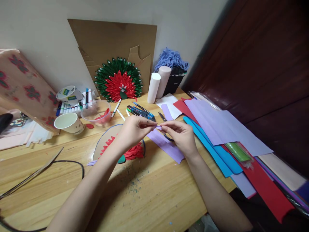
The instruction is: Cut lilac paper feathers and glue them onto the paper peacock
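My left hand (138, 128) and my right hand (180, 134) meet fingertip to fingertip above the table. Pinched between them is a small piece of purple paper (158, 127), mostly covered by the fingers. Beneath the hands lie a purple paper strip (166, 146) and a pair of scissors (169, 138), whose blades point away from me. Partly behind my left forearm rests a round cardboard piece (100, 145) with a blue outline. Red paper petals (134, 152) and a green paper shape (122, 159) lie on it.
A finished-looking green and red paper peacock (122, 82) leans on a cardboard sheet (108, 38). At left stand a paper cup (69, 124), a clear bowl (93, 112), tape rolls (69, 93) and markers. Pens (142, 111) lie centrally. Coloured paper (224, 129) covers the right side.
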Action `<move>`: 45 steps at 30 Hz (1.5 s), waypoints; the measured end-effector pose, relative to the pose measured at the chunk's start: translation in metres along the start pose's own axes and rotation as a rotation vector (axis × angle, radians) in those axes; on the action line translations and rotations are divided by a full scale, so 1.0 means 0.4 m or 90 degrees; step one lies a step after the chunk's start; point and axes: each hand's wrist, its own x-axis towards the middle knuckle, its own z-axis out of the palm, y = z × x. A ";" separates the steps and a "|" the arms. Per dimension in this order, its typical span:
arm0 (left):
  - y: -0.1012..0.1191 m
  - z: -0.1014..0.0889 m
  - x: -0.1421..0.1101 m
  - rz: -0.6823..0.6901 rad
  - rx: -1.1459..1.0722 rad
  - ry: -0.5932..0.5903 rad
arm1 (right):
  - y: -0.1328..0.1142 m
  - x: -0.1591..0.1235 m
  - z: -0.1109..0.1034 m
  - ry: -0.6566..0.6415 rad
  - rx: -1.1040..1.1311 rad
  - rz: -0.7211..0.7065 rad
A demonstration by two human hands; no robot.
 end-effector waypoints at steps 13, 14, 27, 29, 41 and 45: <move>0.013 0.001 -0.003 0.079 0.191 0.024 | 0.001 -0.010 0.003 0.054 -0.084 -0.019; 0.013 0.002 -0.003 0.084 0.203 0.025 | 0.002 -0.011 0.004 0.057 -0.100 -0.030; 0.030 0.005 -0.010 0.155 0.189 0.018 | -0.015 -0.011 -0.005 0.006 -0.268 -0.236; 0.032 0.009 -0.011 0.160 0.182 0.016 | -0.016 -0.012 -0.005 0.004 -0.280 -0.244; 0.031 -0.008 -0.011 0.068 0.086 0.070 | -0.015 0.004 -0.040 0.080 -0.261 -0.203; 0.026 -0.016 -0.009 0.053 0.069 0.071 | -0.015 0.003 -0.031 0.052 -0.172 -0.160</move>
